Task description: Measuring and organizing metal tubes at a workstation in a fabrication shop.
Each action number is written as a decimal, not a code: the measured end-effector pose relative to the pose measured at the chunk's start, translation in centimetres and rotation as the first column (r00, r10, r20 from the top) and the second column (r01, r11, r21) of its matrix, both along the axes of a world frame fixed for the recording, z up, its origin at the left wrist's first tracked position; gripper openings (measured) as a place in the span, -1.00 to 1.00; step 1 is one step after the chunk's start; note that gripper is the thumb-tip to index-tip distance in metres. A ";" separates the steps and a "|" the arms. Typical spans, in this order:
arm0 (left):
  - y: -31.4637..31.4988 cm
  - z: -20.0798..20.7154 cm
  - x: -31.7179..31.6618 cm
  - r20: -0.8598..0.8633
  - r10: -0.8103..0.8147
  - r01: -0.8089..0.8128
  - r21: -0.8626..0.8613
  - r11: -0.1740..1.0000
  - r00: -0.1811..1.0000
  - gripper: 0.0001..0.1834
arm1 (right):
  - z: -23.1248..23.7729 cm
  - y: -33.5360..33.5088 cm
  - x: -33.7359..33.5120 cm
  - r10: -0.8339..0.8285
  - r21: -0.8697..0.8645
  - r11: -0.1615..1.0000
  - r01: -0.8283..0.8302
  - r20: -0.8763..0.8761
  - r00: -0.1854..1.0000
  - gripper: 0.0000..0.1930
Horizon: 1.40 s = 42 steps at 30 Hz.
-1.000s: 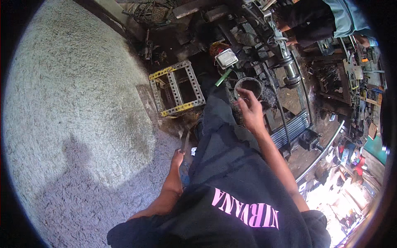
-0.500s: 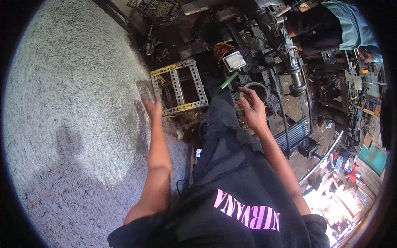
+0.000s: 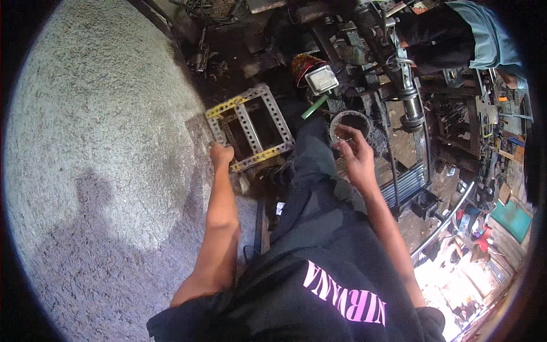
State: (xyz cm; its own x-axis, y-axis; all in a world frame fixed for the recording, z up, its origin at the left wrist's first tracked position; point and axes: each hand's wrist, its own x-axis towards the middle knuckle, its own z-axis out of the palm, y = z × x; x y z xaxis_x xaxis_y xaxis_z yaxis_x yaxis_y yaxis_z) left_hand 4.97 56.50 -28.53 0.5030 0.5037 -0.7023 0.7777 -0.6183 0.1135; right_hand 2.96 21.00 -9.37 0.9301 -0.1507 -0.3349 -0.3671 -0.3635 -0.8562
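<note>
A perforated metal frame [image 3: 247, 128], rectangular with a middle bar and patches of yellow paint, stands against the rough wall in front of me. My left hand [image 3: 221, 154] is closed round its near left corner, and the fingertips are partly hidden. Over to the right, my right hand [image 3: 359, 159] hangs in the air, thumb and fingers bent but apart, holding nothing. Just beyond it is a round, dark-filled container [image 3: 351, 121]. A green strip [image 3: 314, 107] and a silver rectangular tin [image 3: 321, 80] lie between the frame and that container.
The rough grey wall [image 3: 114, 114] fills the left side. A red bowl-like thing [image 3: 306, 66] sits behind the tin. Upright metal machinery [image 3: 407, 97] stands at the right, with another person [image 3: 484, 40] beyond it. Coiled cable [image 3: 219, 8] lies at the far end.
My left hand has come down onto the frame's corner and closed on it. The frame has turned slightly and shifted right. My right hand has moved a little right and nearer.
</note>
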 end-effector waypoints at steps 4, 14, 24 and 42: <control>1.2 -4.8 -6.1 0.138 -0.045 0.029 0.113 0.993 0.989 -0.17 | 0.1 -1.2 -0.4 0.007 0.023 1.000 -0.007 0.007 1.000 -0.67; 3.5 -6.2 -6.5 0.388 0.005 -0.028 0.053 0.998 0.922 -0.22 | -1.5 -2.7 -1.8 0.005 -0.063 0.998 -0.007 -0.027 1.000 -0.67; -0.1 -6.7 -11.4 0.339 0.054 -0.063 0.015 0.998 0.939 -0.16 | -0.6 -2.6 -2.8 -0.036 0.038 0.999 0.036 0.001 0.999 -0.67; -1.5 0.0 -0.6 0.330 -0.123 0.062 0.189 0.980 0.936 -0.15 | 4.8 -4.7 -2.9 -0.282 0.125 0.955 0.270 0.089 0.955 -0.68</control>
State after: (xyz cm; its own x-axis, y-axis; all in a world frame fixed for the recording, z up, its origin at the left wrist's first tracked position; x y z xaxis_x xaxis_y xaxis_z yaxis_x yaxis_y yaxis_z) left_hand 4.33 54.96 -28.51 0.7453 0.5420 -0.3883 0.6503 -0.7193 0.2443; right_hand 0.03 16.30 -4.56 0.8880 -0.3744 -0.2668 -0.3459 -0.1620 -0.9242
